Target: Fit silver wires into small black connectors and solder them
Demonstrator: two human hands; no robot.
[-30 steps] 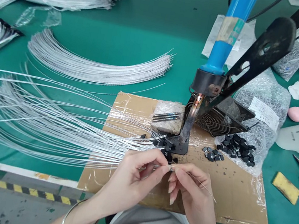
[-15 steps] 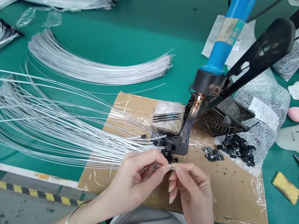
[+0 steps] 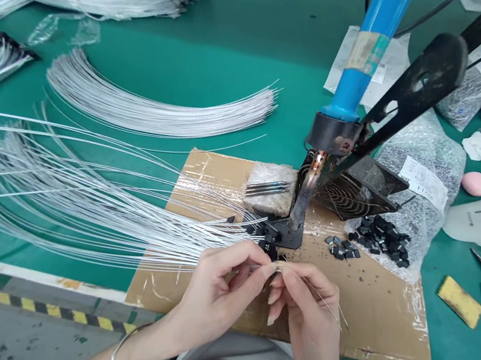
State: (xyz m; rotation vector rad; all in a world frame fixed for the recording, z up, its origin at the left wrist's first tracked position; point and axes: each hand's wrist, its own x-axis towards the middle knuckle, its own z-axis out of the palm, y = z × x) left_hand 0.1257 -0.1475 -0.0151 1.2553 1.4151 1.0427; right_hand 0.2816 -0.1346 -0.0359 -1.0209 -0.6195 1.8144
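Hands: both pinched, thumb to index, tips meeting just in front of the soldering stand. Left hand (image 3: 221,293) closed on the work at the fingertips; right hand (image 3: 315,309) likewise, its lower fingers curled loose. Work: fine wires (image 3: 329,310), at the meeting fingertips, free ends trailing out across the right hand. The gripped portion is nearly all covered by the fingers; its exact form cannot be told.

Risk 1, slip: contact is a narrow pinch on something very thin. Uneven pull or a rolling thumb would probably let a strand escape or bend.

Risk 2, snag: the trailing ends are unsupported; a turn of the right wrist could catch them.

Risk 3, tangle: loose white wires (image 3: 125,210) fan out at left, reaching in behind the left hand, many crossing. Lifting one would likely drag neighbours.

Risk 4, heat: soldering iron (image 3: 363,59) points down just beyond the fingers, wire ends near its tip. Whether hot: not visible. If so, a forward drift could burn skin or scorch insulation.

Risk 5, scatter: black connectors (image 3: 271,234) lie heaped by the stand foot, more small black parts (image 3: 381,237) on a plastic bag at right. A sleeve or forearm sweep across the cardboard (image 3: 377,326) might mix or lose them.
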